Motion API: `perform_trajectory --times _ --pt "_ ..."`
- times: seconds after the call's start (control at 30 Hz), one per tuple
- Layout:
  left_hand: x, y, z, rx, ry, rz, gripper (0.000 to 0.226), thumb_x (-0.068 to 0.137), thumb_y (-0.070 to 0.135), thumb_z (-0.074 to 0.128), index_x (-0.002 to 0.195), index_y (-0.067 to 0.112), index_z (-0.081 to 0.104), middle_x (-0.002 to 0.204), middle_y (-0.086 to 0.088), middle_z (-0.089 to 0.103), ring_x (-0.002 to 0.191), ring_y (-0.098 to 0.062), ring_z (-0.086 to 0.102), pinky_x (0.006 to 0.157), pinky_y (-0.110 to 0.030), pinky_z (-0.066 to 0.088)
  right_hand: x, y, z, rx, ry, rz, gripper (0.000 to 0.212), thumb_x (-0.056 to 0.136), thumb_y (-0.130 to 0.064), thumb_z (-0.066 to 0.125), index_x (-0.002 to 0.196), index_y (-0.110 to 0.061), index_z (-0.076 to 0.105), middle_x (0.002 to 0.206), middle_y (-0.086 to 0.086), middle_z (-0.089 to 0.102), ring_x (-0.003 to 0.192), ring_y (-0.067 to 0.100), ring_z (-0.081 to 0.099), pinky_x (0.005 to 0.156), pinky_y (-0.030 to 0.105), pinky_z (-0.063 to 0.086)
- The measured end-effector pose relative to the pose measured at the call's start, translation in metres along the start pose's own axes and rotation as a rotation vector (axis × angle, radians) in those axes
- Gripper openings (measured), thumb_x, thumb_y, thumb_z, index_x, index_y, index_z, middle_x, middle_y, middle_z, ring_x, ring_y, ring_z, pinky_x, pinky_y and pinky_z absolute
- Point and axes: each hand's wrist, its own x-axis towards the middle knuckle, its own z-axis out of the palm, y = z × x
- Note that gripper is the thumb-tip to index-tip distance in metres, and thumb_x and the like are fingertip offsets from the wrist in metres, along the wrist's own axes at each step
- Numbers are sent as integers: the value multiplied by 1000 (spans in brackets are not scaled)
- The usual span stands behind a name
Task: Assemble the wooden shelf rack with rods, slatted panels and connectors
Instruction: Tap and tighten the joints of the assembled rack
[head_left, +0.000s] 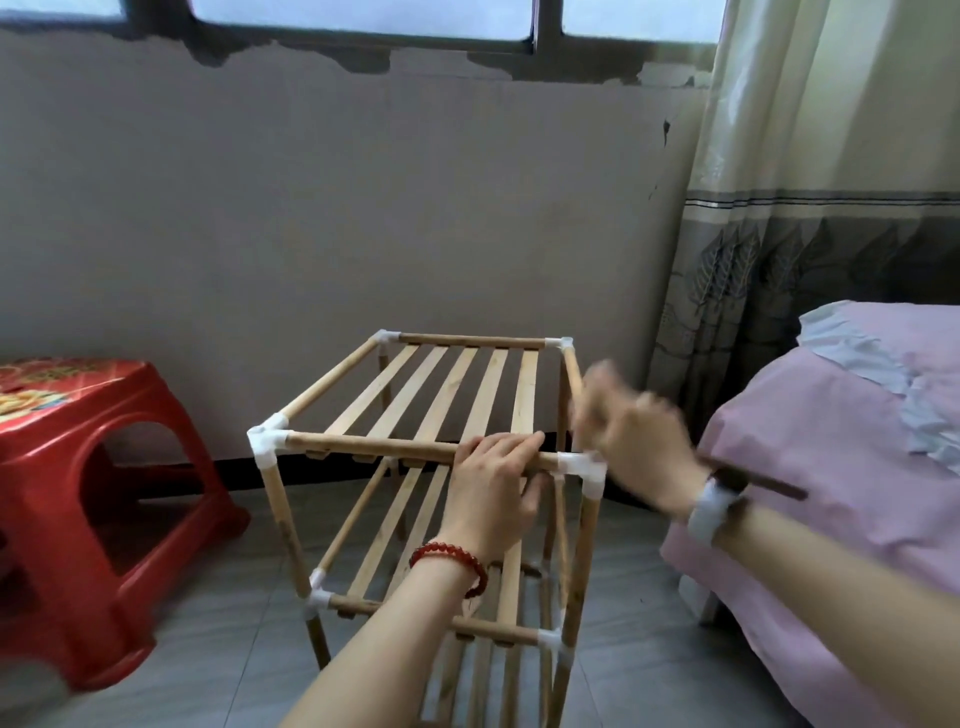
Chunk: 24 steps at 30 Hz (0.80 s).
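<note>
Your left hand (491, 483) sits nearest you, a red bead bracelet (451, 564) on its wrist, with its fingers curled over the front top rod (374, 446) of the wooden rack (415, 467) and the thumb underneath, gripping it. Just to the right of that hand, the rod ends in a white corner connector (579, 464). Your right hand (631, 441) hovers just beyond and to the right of that connector, by the top right rod; it is motion-blurred, so you cannot tell whether it is open or holding anything. A white band (709, 512) wraps its wrist, and a dark, thin stick-like thing (756, 483) juts out to the right near it.

Below your left hand, a lower slatted panel (415, 525) spans the frame, with 2 more white connectors at its front corners. Beyond your left hand lies the top slatted panel (457, 389), 5 slats running away from you to the back rod (470, 341). The rack stands upright on the grey tiled floor (234, 639).

Well to the left of your left hand stands a red plastic stool (104, 493). To the right of your right hand is a bed (831, 493) with a pink cover. Farthest off are the grey wall (363, 208), a patterned curtain (779, 234) behind the bed and a window (363, 21) above.
</note>
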Motion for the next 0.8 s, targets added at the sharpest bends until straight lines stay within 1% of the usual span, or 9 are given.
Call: perform_trajectory --times 0.07,0.17,0.23,0.3,0.37,0.43,0.53,0.67,0.8 --pt "0 -6 -8 -43 -43 -10 39 92 29 55 131 25 53 134 7 53 126 -6 42 109 -22 13 -16 -4 8 -150 -168 -33 29 96 -34 42 111 -11 49 71 6 66 64 32 64 57 32 44" --pt "-6 -37 -29 136 -121 -29 47 91 35 52 137 30 42 142 10 42 134 -6 30 113 -32 8 2 -11 6 -192 -187 -73 28 96 -40 39 110 -17 46 69 2 60 66 30 61 57 30 35" --pt "-12 -74 -49 313 -180 -153 59 91 39 50 144 30 27 151 8 27 142 -11 13 114 -43 -2 12 -26 14 -18 -236 -30 24 97 -43 35 105 -22 40 69 -5 54 66 25 58 59 31 38" --pt "-19 -113 -71 465 -239 -353 66 91 42 47 147 28 16 157 3 11 145 -17 -2 112 -53 -6 9 -50 25 279 -395 65 23 97 -45 35 106 -24 38 80 -4 59 75 20 60 68 39 49" --pt "-27 -149 -94 513 -272 -488 60 93 43 44 145 28 21 156 3 11 145 -22 -6 111 -57 -1 0 -70 41 439 -486 131 26 97 -45 36 110 -23 41 88 -1 62 82 17 62 78 41 53" --pt "-33 -172 -110 453 -235 -497 47 96 35 44 141 28 33 153 4 23 145 -22 1 112 -56 8 -6 -81 54 322 -440 51 27 98 -44 34 109 -20 42 80 -3 61 73 15 61 69 34 53" --pt "-36 -173 -115 404 -104 -369 33 96 26 49 128 20 55 135 -1 49 141 -22 25 113 -54 13 -12 -74 64 124 -296 -99 28 98 -42 33 107 -17 43 63 -7 52 57 14 56 51 24 47" --pt "-47 -143 -110 317 46 -211 22 88 20 63 108 14 68 99 -3 64 110 -26 57 111 -56 20 -4 -41 68 155 -252 51 25 97 -40 37 101 -16 43 67 -3 58 69 27 64 59 35 46" --pt "-58 -100 -93 47 13 -76 44 82 12 69 125 9 58 113 -10 64 109 -24 58 103 -44 42 15 -1 60 137 -301 355 31 96 -47 36 100 -17 45 80 2 64 90 30 61 78 39 45"
